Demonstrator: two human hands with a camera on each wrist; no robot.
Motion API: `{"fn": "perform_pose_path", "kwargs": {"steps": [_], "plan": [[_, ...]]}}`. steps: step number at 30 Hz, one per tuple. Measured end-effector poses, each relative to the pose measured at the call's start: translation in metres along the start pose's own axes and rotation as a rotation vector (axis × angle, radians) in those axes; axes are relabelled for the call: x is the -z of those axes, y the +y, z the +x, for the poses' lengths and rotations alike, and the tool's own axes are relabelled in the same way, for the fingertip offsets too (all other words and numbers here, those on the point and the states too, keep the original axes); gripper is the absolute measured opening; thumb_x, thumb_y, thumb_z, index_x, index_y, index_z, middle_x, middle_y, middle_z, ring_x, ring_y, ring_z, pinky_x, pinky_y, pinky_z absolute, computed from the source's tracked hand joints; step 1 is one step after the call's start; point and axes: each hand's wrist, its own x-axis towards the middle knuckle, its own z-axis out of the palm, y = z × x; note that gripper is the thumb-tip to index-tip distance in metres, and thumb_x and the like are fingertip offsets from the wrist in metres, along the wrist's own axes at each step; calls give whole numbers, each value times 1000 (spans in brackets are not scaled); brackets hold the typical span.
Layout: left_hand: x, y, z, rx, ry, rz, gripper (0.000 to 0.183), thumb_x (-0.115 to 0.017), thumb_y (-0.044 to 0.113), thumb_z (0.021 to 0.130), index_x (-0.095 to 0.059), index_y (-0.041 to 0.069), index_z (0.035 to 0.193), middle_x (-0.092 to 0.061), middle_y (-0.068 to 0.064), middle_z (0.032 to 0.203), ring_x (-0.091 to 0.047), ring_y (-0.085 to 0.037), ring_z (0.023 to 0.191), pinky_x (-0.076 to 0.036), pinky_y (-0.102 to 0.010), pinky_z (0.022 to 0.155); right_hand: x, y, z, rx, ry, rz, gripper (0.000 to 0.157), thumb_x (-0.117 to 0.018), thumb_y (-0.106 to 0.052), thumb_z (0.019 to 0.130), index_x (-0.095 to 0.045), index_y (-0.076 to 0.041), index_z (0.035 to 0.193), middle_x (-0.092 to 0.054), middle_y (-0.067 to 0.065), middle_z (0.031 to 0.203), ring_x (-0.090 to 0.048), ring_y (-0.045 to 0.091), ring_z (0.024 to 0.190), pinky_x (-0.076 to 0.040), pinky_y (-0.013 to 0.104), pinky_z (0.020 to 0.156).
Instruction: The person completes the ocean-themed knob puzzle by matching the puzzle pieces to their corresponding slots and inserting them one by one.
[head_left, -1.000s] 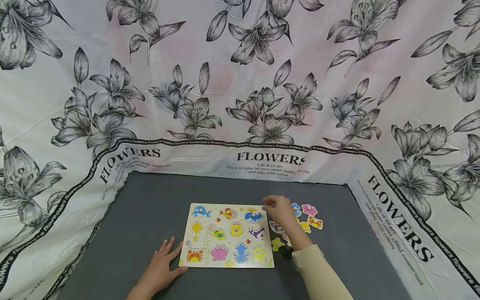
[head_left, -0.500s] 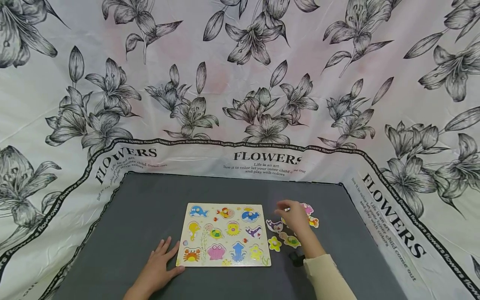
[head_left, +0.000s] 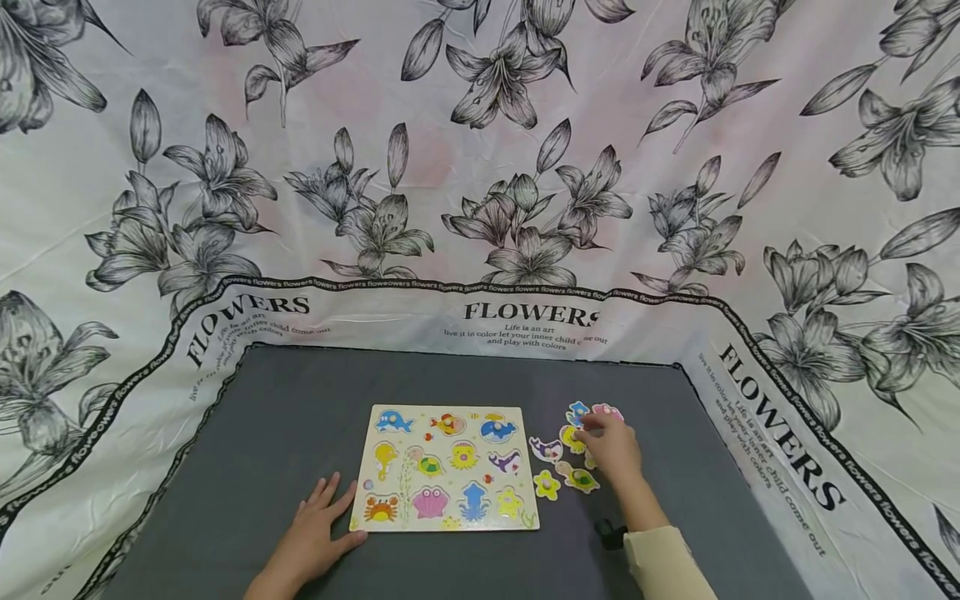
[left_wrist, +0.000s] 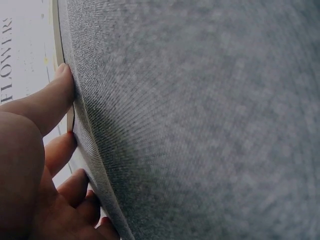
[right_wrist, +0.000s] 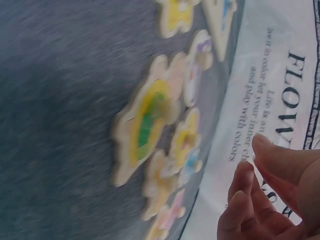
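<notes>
A wooden puzzle board (head_left: pixel 470 472) printed with sea animals lies flat on the dark grey cloth. My left hand (head_left: pixel 313 533) rests spread at its lower left corner. In the left wrist view, the thumb (left_wrist: pixel 62 77) touches the board's edge. Loose pieces lie right of the board: a purple whale (head_left: pixel 546 450), a yellow star (head_left: pixel 547 485), a green turtle (right_wrist: pixel 150 122), a blue squid (head_left: pixel 576 412), a pink piece (head_left: pixel 609 412) and others. Over them hovers my right hand (head_left: pixel 617 454), thumb and fingers loosely bent with a gap between, holding nothing. It partly hides some pieces.
White fabric with black lilies and FLOWERS lettering (head_left: pixel 531 312) rises behind and beside the grey surface (head_left: pixel 322 383). A small black object (head_left: pixel 611 534) shows beside my right wrist.
My right hand has moved from the board's upper right corner rightward over the loose pieces, uncovering the whale, star and turtle. The left hand stays by the board; the head view has shifted slightly.
</notes>
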Motion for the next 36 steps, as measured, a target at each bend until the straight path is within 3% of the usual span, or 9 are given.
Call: {"fn": "perform_pose_path", "kwargs": {"steps": [4, 11, 21, 30, 36], "plan": [[0, 0, 0, 0, 0, 1, 92, -80, 54, 79, -47, 10, 152, -24, -27, 163, -13, -52, 151, -17, -75, 115, 1, 11, -2, -42, 14, -24, 30, -78, -19, 88, -75, -8, 115, -76, 12, 109, -69, 32, 91, -49, 40, 61], [-2, -2, 0, 2, 2, 7, 93, -79, 56, 78, -47, 10, 152, -24, -27, 163, -13, -51, 151, -16, -74, 116, -3, 26, -6, -114, -10, -64, 34, -76, -19, 89, -72, -6, 120, -73, 14, 109, -68, 34, 96, -52, 51, 74], [-1, -2, 1, 19, -9, 9, 94, -79, 57, 78, -45, 11, 153, -22, -27, 164, -11, -51, 152, -15, -74, 116, -10, 38, -7, -122, -42, -68, 27, -78, -17, 86, -74, -5, 110, -72, 12, 98, -65, 30, 86, -51, 52, 73], [3, 0, -3, 9, -9, 13, 93, -79, 54, 80, -44, 9, 153, -23, -29, 162, -12, -53, 150, -17, -76, 114, -18, 41, -2, -87, -18, -53, 14, -78, -14, 86, -76, -4, 96, -71, 9, 86, -64, 27, 78, -50, 48, 71], [3, 4, -2, 2, -12, 13, 92, -79, 54, 80, -45, 9, 153, -23, -29, 163, -12, -53, 150, -17, -75, 114, -15, 40, -4, -115, -8, -58, 10, -78, -14, 86, -76, -6, 92, -71, 8, 84, -63, 25, 76, -50, 47, 70]]}}
